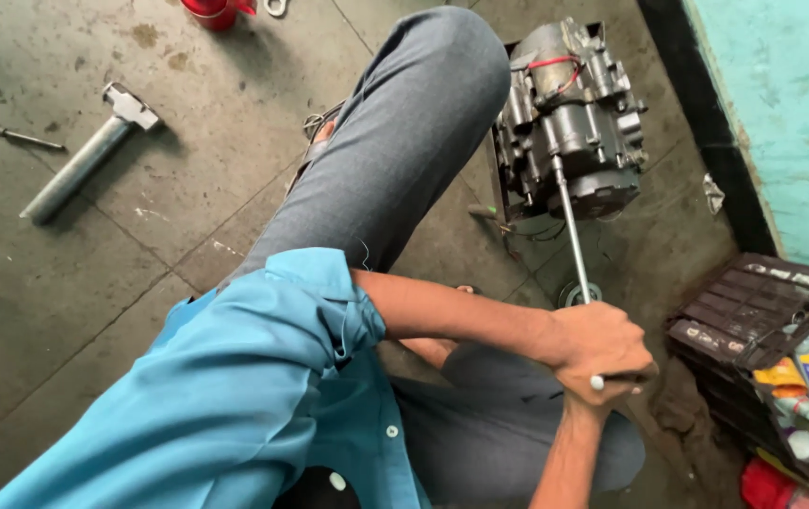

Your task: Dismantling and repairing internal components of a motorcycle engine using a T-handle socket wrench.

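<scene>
gripping the near end of a long metal rod tool [574, 236], the left hand [597, 349] is closed around its handle, with the rod's rounded tip showing just below the fingers. the right hand [612, 386] comes up from below and lies against the left hand at the same spot; its fingers are mostly hidden, so it cannot be told whether they close on the rod. the rod runs straight up and away from the hands and meets the face of a grey engine block [569, 123], which stands on the concrete floor [93, 302] near a turquoise wall [791, 123]. a red wire crosses the top of the engine. the person's bent knee, in grey trousers [404, 141], rises just left of the engine; a blue shirt sleeve [263, 368] covers the left upper arm. well apart on the floor to the left lies a hammer [89, 155] with a metal handle, and beside it a thin pin [29, 139]. a dark crate [753, 311] holding bottles sits at the right edge. a red container [216, 11] shows at the top edge.
</scene>
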